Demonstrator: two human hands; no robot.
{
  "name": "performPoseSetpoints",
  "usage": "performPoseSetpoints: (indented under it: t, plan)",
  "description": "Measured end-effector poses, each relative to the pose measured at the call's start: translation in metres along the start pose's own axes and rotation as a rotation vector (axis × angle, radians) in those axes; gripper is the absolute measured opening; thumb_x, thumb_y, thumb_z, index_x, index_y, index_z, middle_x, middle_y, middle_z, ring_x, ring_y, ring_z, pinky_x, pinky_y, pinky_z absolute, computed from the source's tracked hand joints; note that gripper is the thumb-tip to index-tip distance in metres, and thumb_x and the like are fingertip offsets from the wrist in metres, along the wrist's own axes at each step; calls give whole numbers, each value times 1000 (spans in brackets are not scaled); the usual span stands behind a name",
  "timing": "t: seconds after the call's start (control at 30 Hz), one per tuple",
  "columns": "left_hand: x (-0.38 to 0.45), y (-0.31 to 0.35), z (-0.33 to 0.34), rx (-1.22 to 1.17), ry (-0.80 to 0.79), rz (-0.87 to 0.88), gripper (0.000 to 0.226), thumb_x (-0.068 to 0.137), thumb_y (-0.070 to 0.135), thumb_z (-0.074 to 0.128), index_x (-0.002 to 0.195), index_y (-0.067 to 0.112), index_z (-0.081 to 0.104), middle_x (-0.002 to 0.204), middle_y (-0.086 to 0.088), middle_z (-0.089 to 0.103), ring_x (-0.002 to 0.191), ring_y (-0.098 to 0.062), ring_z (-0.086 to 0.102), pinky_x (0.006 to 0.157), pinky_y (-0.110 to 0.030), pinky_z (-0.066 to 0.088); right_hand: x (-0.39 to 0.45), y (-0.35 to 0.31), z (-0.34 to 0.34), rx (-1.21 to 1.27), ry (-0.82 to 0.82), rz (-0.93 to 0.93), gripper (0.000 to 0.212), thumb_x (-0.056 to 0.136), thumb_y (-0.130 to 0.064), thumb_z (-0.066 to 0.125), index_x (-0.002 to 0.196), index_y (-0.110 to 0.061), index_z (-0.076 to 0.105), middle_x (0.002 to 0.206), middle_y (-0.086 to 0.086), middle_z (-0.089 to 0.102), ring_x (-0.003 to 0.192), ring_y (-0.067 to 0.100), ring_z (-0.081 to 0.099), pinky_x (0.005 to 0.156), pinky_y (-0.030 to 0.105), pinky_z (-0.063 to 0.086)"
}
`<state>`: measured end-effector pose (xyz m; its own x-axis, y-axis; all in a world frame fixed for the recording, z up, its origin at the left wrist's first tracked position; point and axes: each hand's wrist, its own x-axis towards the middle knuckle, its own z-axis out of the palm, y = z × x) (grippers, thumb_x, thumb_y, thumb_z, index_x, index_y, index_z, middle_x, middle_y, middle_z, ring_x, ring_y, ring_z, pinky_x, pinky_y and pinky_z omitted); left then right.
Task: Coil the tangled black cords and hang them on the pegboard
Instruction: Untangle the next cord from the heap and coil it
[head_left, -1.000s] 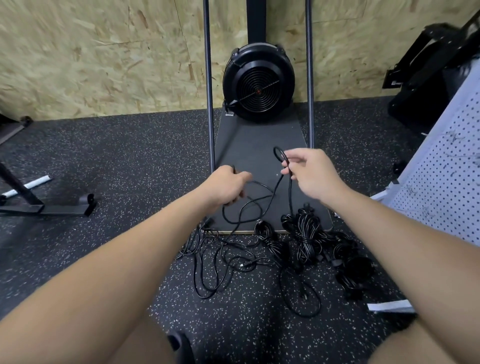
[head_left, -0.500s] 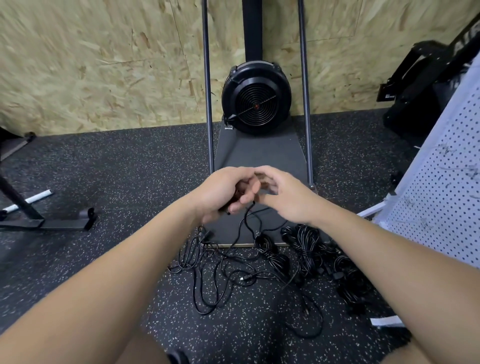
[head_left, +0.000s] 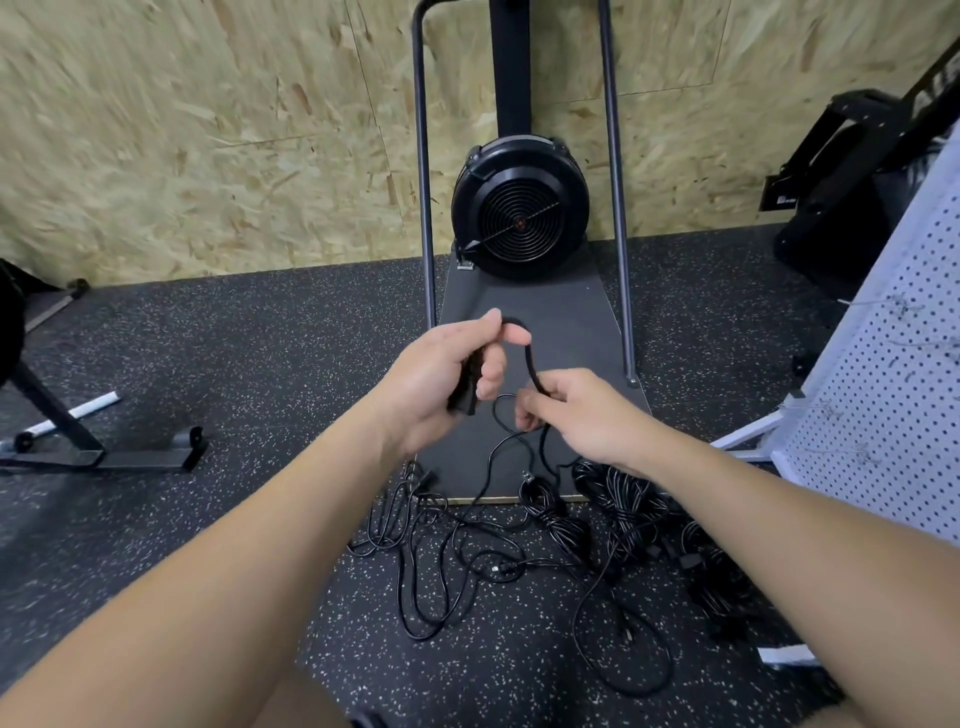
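Head view: cord (head_left: 531, 358) ends hidden inside left hand (head_left: 441, 371), right hand (head_left: 576, 415).

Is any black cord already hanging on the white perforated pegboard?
No: the white perforated pegboard carries no cord, and the tangled black cords lie on the speckled rubber floor.

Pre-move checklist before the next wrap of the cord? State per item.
1. Left hand grips the gathered end of the cord: ok.
2. Right hand pinches the same cord below the arch: ok.
3. Loop between the hands is open, not kinked: ok.
4. Trailing length free of the cord pile on the floor: not ok, it runs into the tangle.
5. Pegboard within view at right: ok.
6. Free hook on it: cannot tell.
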<state>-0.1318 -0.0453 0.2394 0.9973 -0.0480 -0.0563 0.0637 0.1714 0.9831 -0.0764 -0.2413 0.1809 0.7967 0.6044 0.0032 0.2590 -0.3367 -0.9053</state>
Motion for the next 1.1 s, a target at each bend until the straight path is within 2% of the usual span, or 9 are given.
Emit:
performPoseSetpoints:
  t: [0.13,0.27,0.4,0.53,0.63,0.8,0.93,1.03,1.1]
  plan:
    - [3,7,-6,-113,46,9,32,117,38,50,108,14,69,78,2,59,67,-13,51,64,-25,46,-6,9,-9,46,41,35,29,113,-27,60,102,-7,78,98,4,83,84,6,76,80,10,51]
    - [7,9,-16,-336,126,-29,24,116,30,52,118,13,69,91,5,61,70,-6,53,58,-18,46,-6,26,-25,278,122,96,21,111,-19,64,106,-6,79,90,8,74,73,22,66,70,35,58]
    - [8,5,-12,-423,134,-27,33,114,13,49,141,0,62,93,3,66,69,-7,54,56,-17,46,-11,27,-34,-168,152,98,27,108,-23,61,92,-23,82,79,-1,75,54,5,54,57,24,42]
    - [11,-7,0,-353,167,31,36,115,6,47,146,-11,52,121,-13,80,100,-20,79,86,-29,64,-29,-2,-9,-616,-103,-79,36,108,-38,61,79,-18,66,68,0,65,60,12,53,62,34,45]
    - [11,-21,2,-165,128,49,33,117,6,44,148,-8,45,132,-21,76,123,-35,75,109,-45,59,-44,-23,4,-632,-200,-200,35,109,-38,62,79,-21,60,64,-3,56,60,13,47,57,26,33]
    - [1,-22,5,219,56,41,35,120,11,38,154,4,45,125,-22,78,116,-33,78,104,-42,62,-53,-36,-14,-460,-189,-229,21,106,-34,69,89,-25,77,77,-6,72,68,10,58,65,20,42]
    - [-12,-17,14,455,-78,2,38,120,12,38,157,3,45,95,-12,83,79,-21,77,74,-28,61,-54,-41,-44,-286,-109,-245,10,102,-23,77,94,-28,82,88,-6,78,85,16,71,85,35,56]
    - [-19,-10,24,559,-235,-27,35,122,21,36,130,-4,60,81,-20,75,58,-28,65,65,-34,55,-53,-43,-58,-212,-41,-289,9,98,-16,82,94,-24,81,92,-6,80,90,15,74,87,35,58]
    - [-22,-8,32,563,-326,-38,55,122,35,34,100,-8,60,70,-21,65,50,-24,48,60,-34,44,-51,-42,-63,-213,5,-298,8,97,-19,84,97,-25,80,92,-3,79,89,21,74,87,43,57]
